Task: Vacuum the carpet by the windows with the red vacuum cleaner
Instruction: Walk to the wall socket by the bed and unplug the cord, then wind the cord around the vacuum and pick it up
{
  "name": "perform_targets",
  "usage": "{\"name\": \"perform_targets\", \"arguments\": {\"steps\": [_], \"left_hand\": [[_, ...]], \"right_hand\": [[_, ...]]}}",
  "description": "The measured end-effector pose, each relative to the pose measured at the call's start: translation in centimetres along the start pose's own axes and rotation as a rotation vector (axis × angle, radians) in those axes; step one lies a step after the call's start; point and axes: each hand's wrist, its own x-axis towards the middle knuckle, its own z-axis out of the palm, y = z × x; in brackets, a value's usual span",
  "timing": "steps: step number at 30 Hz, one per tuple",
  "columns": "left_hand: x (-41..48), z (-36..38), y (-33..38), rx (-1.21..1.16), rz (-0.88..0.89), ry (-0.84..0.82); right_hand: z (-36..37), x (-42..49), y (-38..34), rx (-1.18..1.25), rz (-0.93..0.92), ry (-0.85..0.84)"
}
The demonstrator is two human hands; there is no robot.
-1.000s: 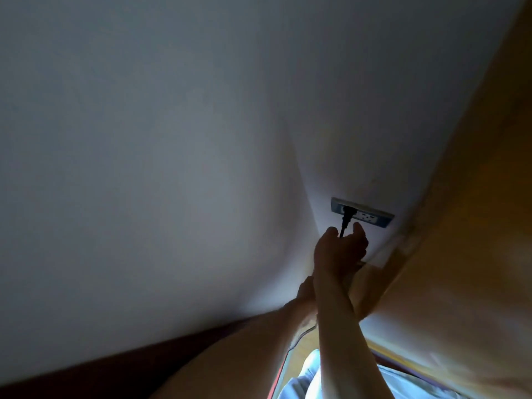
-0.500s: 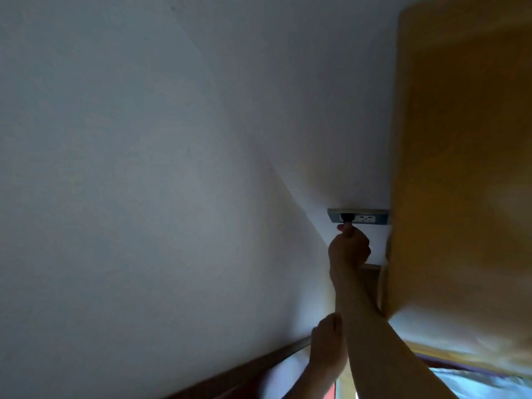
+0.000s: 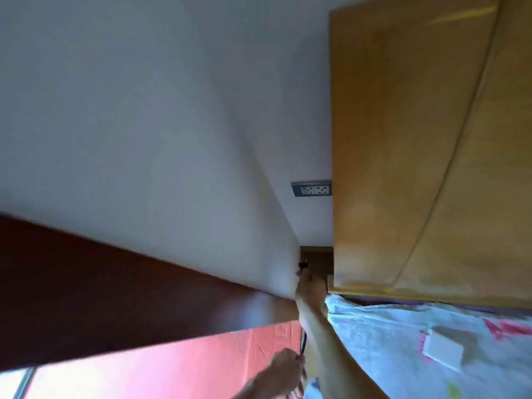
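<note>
Wall (image 3: pixel 144 125): pale, filling the left and centre, meeting a second wall at a corner.
Headboard (image 3: pixel 431 139): light wood, upper right, its edge just beside the socket.
Trim (image 3: pixel 86 298): dark red-brown band under the wall, lower left.
Curtain (image 3: pixel 172 367): pink-red, bright, under the trim at the bottom left.
Bed (image 3: pixel 403 341): pale blue sheet with coloured prints, lower right, under the headboard.
White thing (image 3: pixel 443 348): small flat rectangle lying on the bed; what it is cannot be told.
Right hand (image 3: pixel 311 286): reached into the gap between wall corner and headboard, fingers clenched around the plug.
Left hand (image 3: pixel 283 370): low at the bottom edge, closed around the cord.
Socket (image 3: pixel 312 189): blue-grey plate with two white outlets, both free, above the right hand and apart from it.
Cord (image 3: pixel 303 341): black, thin, running beside the right forearm down to the left hand.
Plug (image 3: pixel 303 265): black, at the right fingertips, well below the socket.
Vacuum: out of view; only cord and plug show.
</note>
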Motion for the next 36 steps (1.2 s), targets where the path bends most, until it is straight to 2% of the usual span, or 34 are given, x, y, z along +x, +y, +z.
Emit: {"name": "perform_targets", "arguments": {"steps": [2,4,6,9,11,15,17,22,27,32,36], "left_hand": [[-2.5,0.4,-0.3,-0.040,0.086,0.001],[-5.1,0.1,-1.3,0.029,0.160,0.037],[-8.2,-0.5,-3.4,0.142,0.258,0.084],[-13.5,-1.8,-8.5,0.218,0.399,0.259],[-17.6,-2.6,-12.9,0.122,0.498,0.438],[-25.1,-3.7,-22.3,-0.089,0.542,0.723],[-28.2,-3.6,-26.4,-0.246,0.503,0.796],[-34.2,-4.1,-35.2,-0.603,0.292,0.943],[-40.3,-4.9,-40.0,-0.894,0.271,1.211],[-47.2,-5.6,-41.2,-1.335,0.375,1.493],[-50.9,-5.5,-41.8,-1.537,0.416,1.654]], "right_hand": [[-2.0,-1.8,0.2,0.014,-0.061,-0.019],[-3.5,-2.9,0.9,-0.016,-0.096,-0.040],[-4.8,-4.7,2.7,0.042,-0.014,-0.126],[-6.0,-11.5,4.6,0.180,0.067,-0.178],[-6.1,-17.8,5.5,0.270,0.075,-0.212],[-4.9,-30.6,6.6,0.422,0.090,-0.314],[-4.1,-35.4,7.0,0.488,0.121,-0.417],[-1.0,-43.2,9.6,0.481,0.235,-0.589],[3.8,-46.3,12.5,0.509,0.438,-0.684],[10.4,-48.3,13.7,0.356,0.641,-0.766],[17.9,-52.1,15.7,-0.017,0.589,-0.814]]}}
